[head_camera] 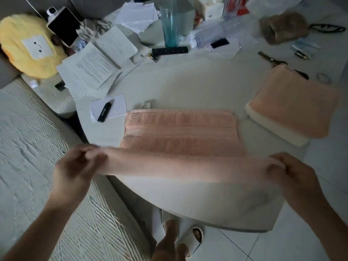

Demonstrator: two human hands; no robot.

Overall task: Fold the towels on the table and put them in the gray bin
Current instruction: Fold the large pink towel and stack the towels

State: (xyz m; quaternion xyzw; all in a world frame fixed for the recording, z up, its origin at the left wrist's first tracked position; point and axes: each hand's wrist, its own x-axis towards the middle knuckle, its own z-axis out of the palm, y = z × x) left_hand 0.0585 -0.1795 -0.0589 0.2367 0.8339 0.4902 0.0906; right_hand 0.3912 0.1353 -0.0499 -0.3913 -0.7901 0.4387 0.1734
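A peach towel [180,132] lies spread on the round white table [188,85], its far edge flat and its near edge lifted off the surface. My left hand [75,166] pinches the near left corner. My right hand [293,172] pinches the near right corner, and the raised edge stretches between them. At the right of the table sits a folded peach towel [297,104] on top of a folded cream towel [273,129]. No gray bin shows in this view.
Papers [94,66], a black lighter on a notepad [105,110], a remote [169,50], a blue tumbler [169,23], scissors [271,58] and bottles crowd the table's far half. A yellow cushion [28,44] lies on the sofa at left. My slippered feet [180,234] stand below the table's edge.
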